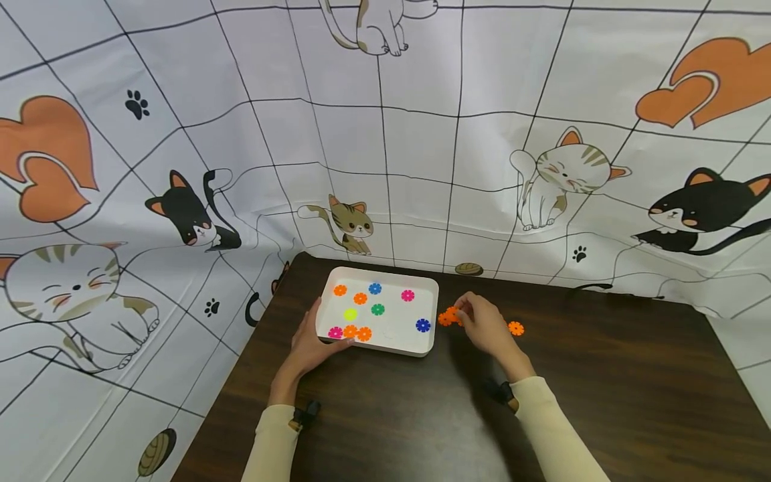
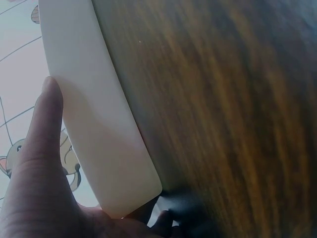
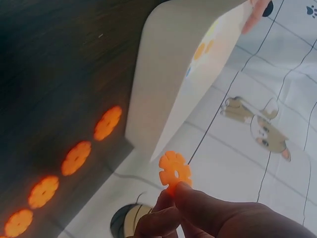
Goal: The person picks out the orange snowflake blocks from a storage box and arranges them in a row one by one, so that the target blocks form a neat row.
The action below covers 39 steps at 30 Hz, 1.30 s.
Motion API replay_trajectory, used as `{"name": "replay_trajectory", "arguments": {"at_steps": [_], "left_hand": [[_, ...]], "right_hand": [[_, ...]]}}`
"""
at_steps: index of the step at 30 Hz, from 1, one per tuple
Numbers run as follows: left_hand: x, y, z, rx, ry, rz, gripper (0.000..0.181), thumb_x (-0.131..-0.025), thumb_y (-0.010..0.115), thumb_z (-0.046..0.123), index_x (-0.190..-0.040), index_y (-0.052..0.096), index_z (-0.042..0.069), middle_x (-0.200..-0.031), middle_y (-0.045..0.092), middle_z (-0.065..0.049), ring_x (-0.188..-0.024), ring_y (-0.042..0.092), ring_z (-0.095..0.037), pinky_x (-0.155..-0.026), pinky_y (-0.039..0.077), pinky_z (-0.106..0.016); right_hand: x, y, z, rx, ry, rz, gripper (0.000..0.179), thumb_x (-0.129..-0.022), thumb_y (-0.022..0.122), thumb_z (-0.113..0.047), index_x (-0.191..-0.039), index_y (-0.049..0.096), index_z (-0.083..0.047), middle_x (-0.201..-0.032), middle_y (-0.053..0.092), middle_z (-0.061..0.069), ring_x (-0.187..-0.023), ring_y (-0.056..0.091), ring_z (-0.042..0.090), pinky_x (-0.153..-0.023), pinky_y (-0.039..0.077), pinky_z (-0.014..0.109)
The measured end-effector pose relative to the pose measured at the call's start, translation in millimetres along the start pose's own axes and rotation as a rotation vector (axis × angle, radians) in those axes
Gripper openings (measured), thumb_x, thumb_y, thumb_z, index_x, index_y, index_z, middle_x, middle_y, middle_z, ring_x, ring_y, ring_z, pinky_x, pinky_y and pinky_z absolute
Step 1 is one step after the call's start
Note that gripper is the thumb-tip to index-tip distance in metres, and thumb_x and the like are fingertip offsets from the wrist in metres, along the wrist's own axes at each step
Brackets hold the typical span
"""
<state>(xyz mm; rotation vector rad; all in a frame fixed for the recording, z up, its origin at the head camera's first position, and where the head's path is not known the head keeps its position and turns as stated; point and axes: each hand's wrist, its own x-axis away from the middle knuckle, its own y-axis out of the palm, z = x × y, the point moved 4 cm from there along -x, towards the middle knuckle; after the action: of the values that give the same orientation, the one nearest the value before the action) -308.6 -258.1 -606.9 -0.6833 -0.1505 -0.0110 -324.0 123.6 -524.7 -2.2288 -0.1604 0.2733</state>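
My right hand (image 1: 486, 327) pinches an orange flower-shaped notched disc (image 3: 176, 169) between thumb and fingers, just right of the white tray (image 1: 397, 347). In the right wrist view the disc is raised off the table, with more orange discs (image 3: 76, 158) in a row on the wood. My left hand (image 1: 310, 345) holds the tray's near left corner, its thumb (image 2: 45, 116) along the front rim. Inside the tray lie several discs: orange (image 1: 360, 298), light blue (image 1: 375, 288), pink (image 1: 407, 295), green (image 1: 377, 309), yellow (image 1: 351, 314) and dark blue (image 1: 423, 325).
Dark brown wooden table (image 1: 385, 415) under both forearms. One orange disc (image 1: 515, 328) lies right of my right hand. A white cloth (image 1: 415, 140) printed with cats hangs behind the table and at its left. Dark bands circle both wrists.
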Motion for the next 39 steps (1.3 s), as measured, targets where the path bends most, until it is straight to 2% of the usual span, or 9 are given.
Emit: {"name": "replay_trajectory", "arguments": {"at_steps": [10, 19, 28, 39], "left_hand": [[0.3, 1.4, 0.9, 0.0, -0.004, -0.004, 0.126, -0.073, 0.084, 0.06, -0.164, 0.003, 0.032, -0.173, 0.012, -0.01, -0.161, 0.002, -0.039, -0.124, 0.003, -0.072], [-1.1, 1.2, 0.5, -0.003, -0.008, -0.004, 0.127, -0.073, 0.084, 0.06, -0.164, 0.002, 0.031, -0.173, 0.012, -0.01, -0.161, 0.002, -0.039, -0.124, 0.003, -0.072], [-0.1, 3.1, -2.4, 0.004, -0.014, -0.004, 0.127, -0.072, 0.084, 0.061, -0.164, 0.002, 0.032, -0.173, 0.013, -0.009, -0.162, 0.002, -0.038, -0.124, 0.003, -0.072], [-0.8, 1.5, -1.6, 0.002, -0.017, -0.003, 0.127, -0.072, 0.084, 0.061, -0.164, 0.002, 0.031, -0.173, 0.013, -0.01, -0.161, 0.002, -0.039, -0.124, 0.003, -0.072]], "right_hand": [[12.1, -20, 34, 0.021, 0.057, 0.013, 0.012, -0.101, 0.062, -0.011, -0.11, 0.064, -0.003, -0.1, 0.068, 0.014, -0.084, 0.063, 0.023, -0.072, 0.051, 0.038], [21.4, -36, 66, 0.03, 0.157, 0.017, 0.014, -0.102, 0.06, -0.012, -0.112, 0.063, -0.003, -0.103, 0.069, 0.017, -0.09, 0.067, 0.029, -0.074, 0.054, 0.044], [31.3, -50, 97, 0.037, 0.249, 0.017, 0.017, -0.102, 0.058, -0.014, -0.115, 0.062, -0.003, -0.103, 0.069, 0.018, -0.08, 0.062, 0.024, -0.062, 0.043, 0.03], [42.6, -63, 125, 0.063, 0.269, 0.029, 0.018, -0.101, 0.056, -0.012, -0.114, 0.061, 0.0, -0.102, 0.068, 0.022, -0.08, 0.062, 0.026, -0.064, 0.043, 0.031]]}}
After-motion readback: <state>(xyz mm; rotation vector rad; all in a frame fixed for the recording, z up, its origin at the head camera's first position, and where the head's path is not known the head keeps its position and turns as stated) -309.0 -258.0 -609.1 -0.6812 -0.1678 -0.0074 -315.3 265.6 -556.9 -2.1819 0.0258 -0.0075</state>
